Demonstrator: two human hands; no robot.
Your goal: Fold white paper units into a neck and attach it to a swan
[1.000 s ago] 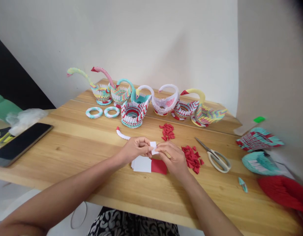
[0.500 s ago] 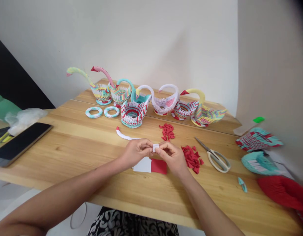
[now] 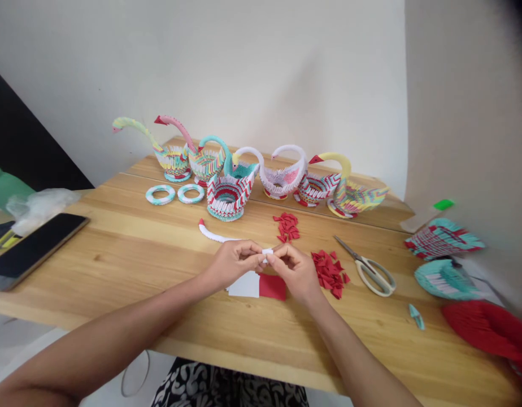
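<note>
Between the fingertips of both hands is a small white piece of paper, partly covered by the fingers. My left hand pinches its left side, and my right hand pinches its right side. Below them on the table lie white paper sheets and red paper, edge to edge. Behind my left hand, a curved white paper neck with a red tip rests on the wood. One heap of folded red paper pieces lies right of my right hand, another heap just beyond the hands.
Paper swans stand in a row at the back, beside two paper rings. Scissors lie to the right. Further right are a red paper piece and turquoise paper parts. A tablet-like device sits at the left.
Both hands stay in nearly the same place. The thumbs have shifted slightly on the white paper, which looks flatter from here. The whole view has moved a little.
</note>
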